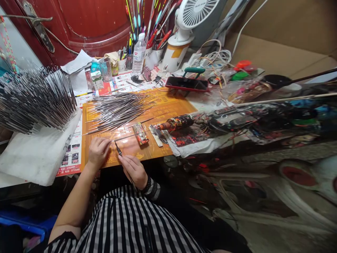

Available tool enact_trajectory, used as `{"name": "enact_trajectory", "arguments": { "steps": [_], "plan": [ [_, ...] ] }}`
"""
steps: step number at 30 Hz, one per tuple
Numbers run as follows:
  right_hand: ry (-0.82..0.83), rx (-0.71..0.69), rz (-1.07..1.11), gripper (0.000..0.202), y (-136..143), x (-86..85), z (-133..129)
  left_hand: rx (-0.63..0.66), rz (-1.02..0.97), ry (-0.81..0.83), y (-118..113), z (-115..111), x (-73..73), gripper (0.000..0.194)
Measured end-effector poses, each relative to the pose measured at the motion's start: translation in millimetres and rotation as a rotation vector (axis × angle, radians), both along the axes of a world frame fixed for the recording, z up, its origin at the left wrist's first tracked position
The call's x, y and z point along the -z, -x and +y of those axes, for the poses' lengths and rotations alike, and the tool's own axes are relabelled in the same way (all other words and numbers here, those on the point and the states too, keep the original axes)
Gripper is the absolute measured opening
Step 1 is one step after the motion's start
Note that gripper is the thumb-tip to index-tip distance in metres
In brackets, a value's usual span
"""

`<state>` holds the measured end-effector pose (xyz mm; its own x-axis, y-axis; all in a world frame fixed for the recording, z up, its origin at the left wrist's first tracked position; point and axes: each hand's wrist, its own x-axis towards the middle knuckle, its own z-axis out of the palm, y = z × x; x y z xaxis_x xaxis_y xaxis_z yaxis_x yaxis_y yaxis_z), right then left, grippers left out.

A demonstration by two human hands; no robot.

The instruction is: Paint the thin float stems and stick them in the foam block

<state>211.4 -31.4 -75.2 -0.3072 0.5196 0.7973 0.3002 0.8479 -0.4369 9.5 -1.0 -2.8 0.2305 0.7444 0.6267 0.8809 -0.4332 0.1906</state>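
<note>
Near the front edge of the orange mat, my left hand (pixel 98 151) pinches the pale end of a thin grey rod (pixel 123 138). The rod runs rightward to a small paint-spattered block (pixel 141 134). My right hand (pixel 133 171) is closed around a slim dark pen-like tool, perhaps a brush (pixel 118 149). Its pointed tip is at the rod, close to my left fingertips; whether they touch, I cannot tell. Behind both hands lies a loose pile of thin dark rods (pixel 116 109).
Many upright rods stand in a white foam block (pixel 39 158) at left. A phone on a red stand (pixel 187 84), a water bottle (pixel 139 54) and a white fan (pixel 196 15) are behind. Paint-caked tools (pixel 181 123) lie right of the orange mat (pixel 158 151).
</note>
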Motion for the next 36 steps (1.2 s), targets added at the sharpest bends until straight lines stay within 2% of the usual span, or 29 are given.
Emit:
{"name": "enact_trajectory", "arguments": {
  "steps": [9,19,27,32,36],
  "plan": [
    [-0.015,0.013,-0.018,0.066,0,0.5,0,0.013,-0.013,-0.004,0,0,1.1,0.019],
    [-0.008,0.018,-0.033,0.06,-2,-8.8,-1,-0.003,-0.002,0.018,0,0,0.3,0.023],
    [-0.065,-0.022,-0.029,0.062,-9,2.1,1,-0.028,0.031,-0.006,-3,-3,-0.4,0.022],
    [-0.105,-0.111,-0.03,0.064,-19,4.8,2,-0.086,0.04,-0.005,10,-13,-13.2,0.019],
    [-0.106,-0.138,0.003,0.065,-22,3.7,2,-0.141,-0.027,0.039,47,-26,-34.9,0.018]
  ]
}}
